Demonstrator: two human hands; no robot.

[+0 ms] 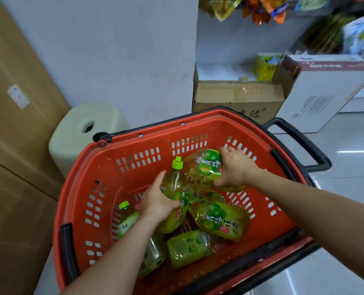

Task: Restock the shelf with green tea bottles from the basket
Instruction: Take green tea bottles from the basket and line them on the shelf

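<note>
Red basket (81, 188), black handles, on a pale tiled floor. Both forearms reach into it from the near edge.

Nearest contents: one green tea bottle (189, 248) lying on its side on the basket floor. A second (153, 258) is just left of it, partly hidden under the left forearm. A third (221, 220) lies beyond them toward the right, label up. A slimmer bottle with a green cap (127, 220) leans against the left wall.

Left hand (157, 203): fingers and thumb wrapped round the middle of a capped bottle (174, 188), cap pointing away. Its lower end rests among the others.

Right hand (236, 167): further in, gripping the base end of another bottle (206, 165), which is tilted, label up, near the far wall. Its cap end is not visible.

All the bottles in view are inside the basket.

Beyond the basket: cream plastic stool (85, 128) just past the left far corner, against a white wall (123, 50). Large brown cardboard panel (13, 124) at far left. Closed cardboard box (238, 96) behind the far rim. White box (325, 86) to its right, yellow carton (264, 67) between them. Snack packets (262, 9) at the top, blurred.
</note>
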